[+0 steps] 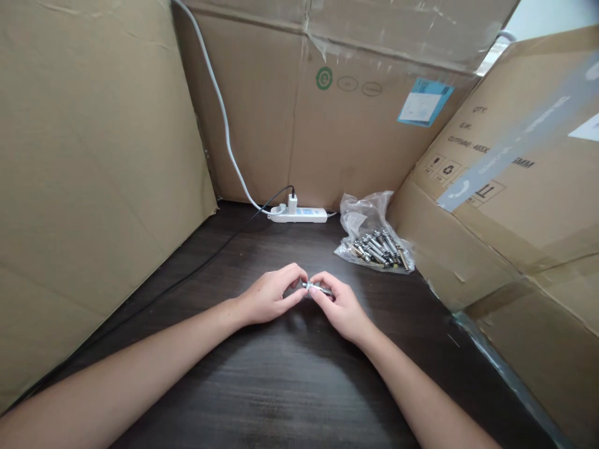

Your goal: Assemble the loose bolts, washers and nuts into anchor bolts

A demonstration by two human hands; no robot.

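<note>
A silvery metal expansion bolt (pixel 318 287) is held between my two hands, above the dark tabletop. My right hand (pixel 340 305) grips its body with thumb and fingers, which cover part of it. At its left end, the thumb and fingertips of my left hand (pixel 266 295) pinch around the tip and nut. Beyond my right hand lies a clear plastic bag (pixel 362 209) with several similar metal bolts (pixel 381 248) in it.
A white power strip (pixel 309 216) with a plugged-in charger (pixel 292 203) lies at the back. A black cable (pixel 206 259) runs left across the dark table (pixel 262 399). Cardboard boxes wall in the left (pixel 93 156), back (pixel 253 112) and right (pixel 528 237).
</note>
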